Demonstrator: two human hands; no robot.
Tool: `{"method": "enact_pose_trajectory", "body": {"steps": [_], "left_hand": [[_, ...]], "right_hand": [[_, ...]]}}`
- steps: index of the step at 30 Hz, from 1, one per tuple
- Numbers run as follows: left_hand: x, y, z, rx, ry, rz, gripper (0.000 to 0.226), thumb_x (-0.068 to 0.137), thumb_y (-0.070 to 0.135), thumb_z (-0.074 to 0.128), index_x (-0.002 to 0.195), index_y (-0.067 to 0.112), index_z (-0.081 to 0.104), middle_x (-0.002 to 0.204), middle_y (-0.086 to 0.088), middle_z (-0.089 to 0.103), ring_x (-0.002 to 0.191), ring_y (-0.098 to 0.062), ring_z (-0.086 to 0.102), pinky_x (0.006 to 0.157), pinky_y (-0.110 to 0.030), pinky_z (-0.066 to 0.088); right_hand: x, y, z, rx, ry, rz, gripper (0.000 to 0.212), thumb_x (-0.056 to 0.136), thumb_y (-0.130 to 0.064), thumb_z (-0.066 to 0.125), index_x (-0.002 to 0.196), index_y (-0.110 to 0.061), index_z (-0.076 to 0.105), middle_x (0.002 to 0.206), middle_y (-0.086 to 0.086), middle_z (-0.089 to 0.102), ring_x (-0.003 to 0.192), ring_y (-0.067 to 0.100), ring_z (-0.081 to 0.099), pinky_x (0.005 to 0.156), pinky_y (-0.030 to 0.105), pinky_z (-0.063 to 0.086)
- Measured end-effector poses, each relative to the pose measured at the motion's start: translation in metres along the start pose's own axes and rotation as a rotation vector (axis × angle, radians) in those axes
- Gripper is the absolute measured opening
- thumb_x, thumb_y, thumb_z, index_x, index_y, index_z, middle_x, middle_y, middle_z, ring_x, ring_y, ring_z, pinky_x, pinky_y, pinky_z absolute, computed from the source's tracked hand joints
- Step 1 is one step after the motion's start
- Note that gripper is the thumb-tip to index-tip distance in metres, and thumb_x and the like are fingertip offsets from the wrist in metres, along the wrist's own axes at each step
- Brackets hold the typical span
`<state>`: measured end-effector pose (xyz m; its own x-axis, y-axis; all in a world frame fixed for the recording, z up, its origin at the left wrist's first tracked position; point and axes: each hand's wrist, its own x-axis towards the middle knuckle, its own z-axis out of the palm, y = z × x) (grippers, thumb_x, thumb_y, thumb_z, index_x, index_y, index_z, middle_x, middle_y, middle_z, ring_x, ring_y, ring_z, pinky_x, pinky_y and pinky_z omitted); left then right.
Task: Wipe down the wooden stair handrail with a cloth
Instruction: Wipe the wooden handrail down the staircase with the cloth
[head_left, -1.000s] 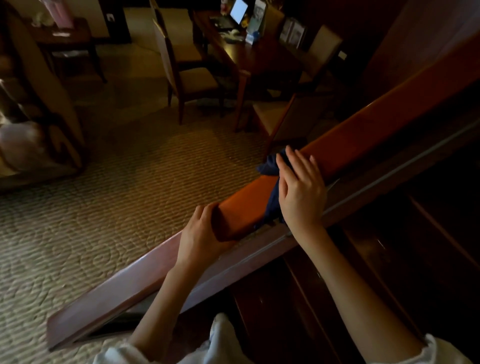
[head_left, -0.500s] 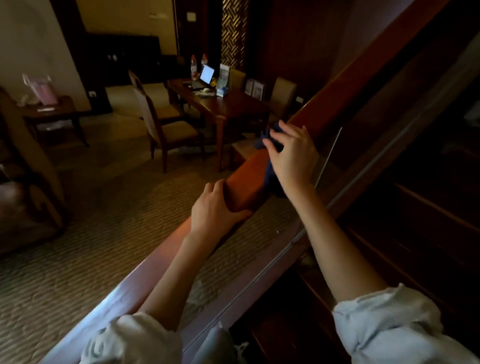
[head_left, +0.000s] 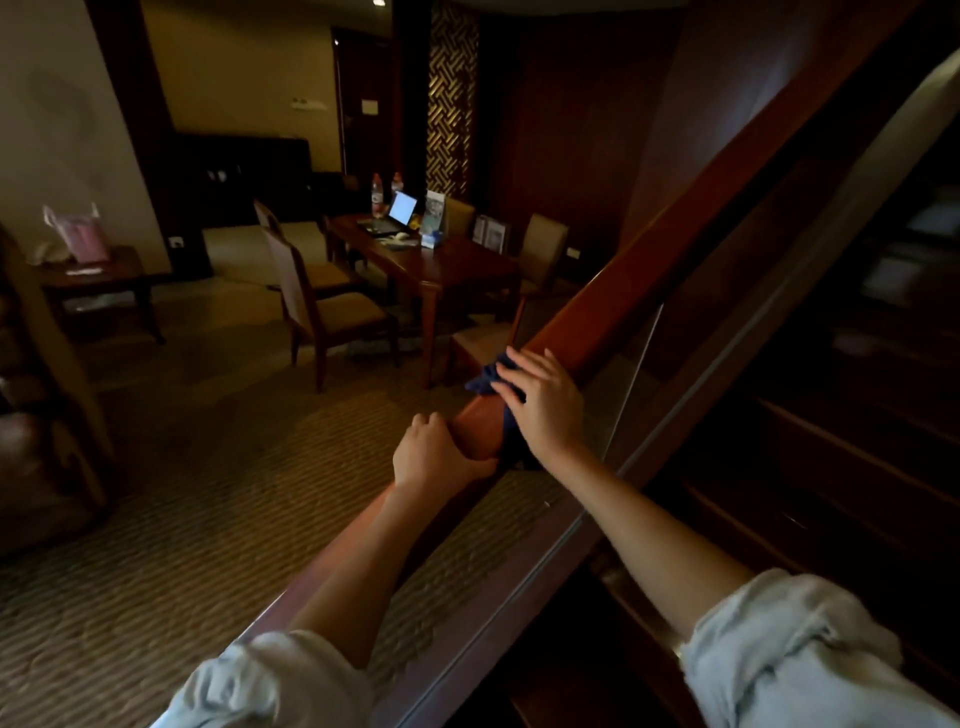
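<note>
While I stand on the stairs looking down over a dim room, both my arms reach forward to the wooden handrail (head_left: 649, 260), which climbs from lower left to upper right across the view. My right hand (head_left: 545, 410) lies flat on a dark blue cloth (head_left: 485, 379), its fingers (head_left: 519, 364) nearly straight and spread, pressing the cloth onto the top and near side of the rail. The cloth drapes over the rail, bunching out beyond them and hanging below my palm. My left hand (head_left: 431, 457) sits just below it, just beside the cloth, curled round the bare wood with the thumb along the near side, gripping the rail itself. I judge this to be mid-wipe, low on the rail, with the long upper stretch yet to do. The next move calls for sliding the cloth uphill under steady pressure, covering both faces, while the left hand braces me. Beneath the rail is a glass panel (head_left: 618, 410); beyond it stand a table (head_left: 457, 265) with a laptop (head_left: 402, 208), and chairs (head_left: 332, 312) on patterned carpet (head_left: 208, 467).
</note>
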<state>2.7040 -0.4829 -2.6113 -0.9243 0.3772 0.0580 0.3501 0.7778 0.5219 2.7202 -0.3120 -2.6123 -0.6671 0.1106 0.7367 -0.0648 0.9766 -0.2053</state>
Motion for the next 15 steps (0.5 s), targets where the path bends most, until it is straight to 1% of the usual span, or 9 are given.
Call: {"method": "enact_pose_trajectory", "body": {"steps": [2,5,6,7,9,10,11,12,15], "left_hand": [[-0.001,-0.002,0.000,0.004,0.000,0.007,0.089,0.060,0.066,0.076,0.124,0.010,0.049,0.122,-0.006,0.052,0.113,-0.024,0.053,0.091,-0.036,0.049],[0.000,-0.003,0.003,0.022,-0.002,0.010,0.091,0.061,0.068,0.074,0.125,0.011,0.046,0.124,-0.005,0.049,0.117,-0.023,0.050,0.091,-0.036,0.047],[0.002,-0.004,0.004,0.029,0.006,0.016,0.090,0.062,0.068,0.074,0.125,0.011,0.046,0.124,-0.005,0.048,0.118,-0.023,0.049,0.090,-0.035,0.046],[0.004,-0.006,0.005,0.030,0.013,0.027,0.088,0.063,0.067,0.073,0.125,0.011,0.045,0.125,-0.005,0.048,0.119,-0.023,0.049,0.091,-0.035,0.046],[0.009,-0.009,0.006,0.025,0.002,0.044,0.084,0.066,0.064,0.073,0.125,0.010,0.045,0.126,-0.006,0.048,0.120,-0.023,0.047,0.091,-0.034,0.046],[0.010,-0.010,0.007,0.021,-0.007,0.048,0.084,0.067,0.063,0.073,0.125,0.010,0.044,0.127,-0.006,0.048,0.121,-0.023,0.047,0.092,-0.033,0.046],[0.011,-0.010,0.008,0.020,-0.008,0.054,0.085,0.067,0.063,0.073,0.126,0.010,0.044,0.127,-0.006,0.048,0.122,-0.023,0.047,0.093,-0.033,0.045],[0.011,-0.010,0.009,0.023,-0.002,0.063,0.086,0.066,0.066,0.072,0.126,0.010,0.044,0.127,-0.005,0.047,0.122,-0.022,0.046,0.093,-0.033,0.045],[0.007,-0.009,0.007,0.019,0.009,0.078,0.087,0.066,0.067,0.072,0.126,0.011,0.043,0.126,-0.004,0.047,0.121,-0.021,0.046,0.090,-0.032,0.046]], "right_hand": [[0.014,0.016,-0.011,-0.011,-0.001,-0.023,0.021,0.083,-0.019,0.072,0.101,-0.010,0.077,0.119,0.009,0.069,0.111,0.027,0.064,0.109,0.045,0.036],[0.029,0.029,-0.016,-0.044,0.140,0.194,0.021,0.085,-0.017,0.073,0.104,-0.008,0.076,0.123,0.009,0.066,0.118,0.027,0.059,0.112,0.042,0.032],[0.024,0.021,-0.009,-0.060,0.164,0.214,0.022,0.084,-0.015,0.073,0.104,-0.007,0.076,0.123,0.008,0.066,0.118,0.027,0.059,0.112,0.041,0.032],[0.015,0.008,0.000,-0.059,0.153,0.175,0.022,0.083,-0.013,0.075,0.104,-0.008,0.076,0.122,0.008,0.067,0.117,0.025,0.060,0.112,0.041,0.034],[-0.012,-0.012,0.011,-0.013,0.053,-0.009,0.024,0.079,-0.010,0.079,0.103,-0.010,0.076,0.120,0.006,0.068,0.113,0.021,0.062,0.108,0.041,0.040],[-0.019,-0.011,0.010,-0.011,0.015,-0.082,0.025,0.078,-0.011,0.079,0.103,-0.010,0.076,0.119,0.006,0.068,0.112,0.020,0.063,0.105,0.041,0.044],[-0.016,-0.006,0.006,-0.018,0.000,-0.105,0.025,0.078,-0.012,0.079,0.103,-0.010,0.076,0.119,0.006,0.069,0.112,0.020,0.063,0.101,0.041,0.048],[-0.007,0.000,0.002,-0.026,0.028,-0.061,0.024,0.080,-0.014,0.078,0.103,-0.009,0.076,0.119,0.006,0.069,0.112,0.021,0.063,0.097,0.040,0.051],[0.007,-0.003,0.005,-0.032,0.202,0.235,0.021,0.082,-0.013,0.076,0.102,-0.007,0.076,0.119,0.007,0.068,0.115,0.025,0.062,0.094,0.035,0.051]]}}
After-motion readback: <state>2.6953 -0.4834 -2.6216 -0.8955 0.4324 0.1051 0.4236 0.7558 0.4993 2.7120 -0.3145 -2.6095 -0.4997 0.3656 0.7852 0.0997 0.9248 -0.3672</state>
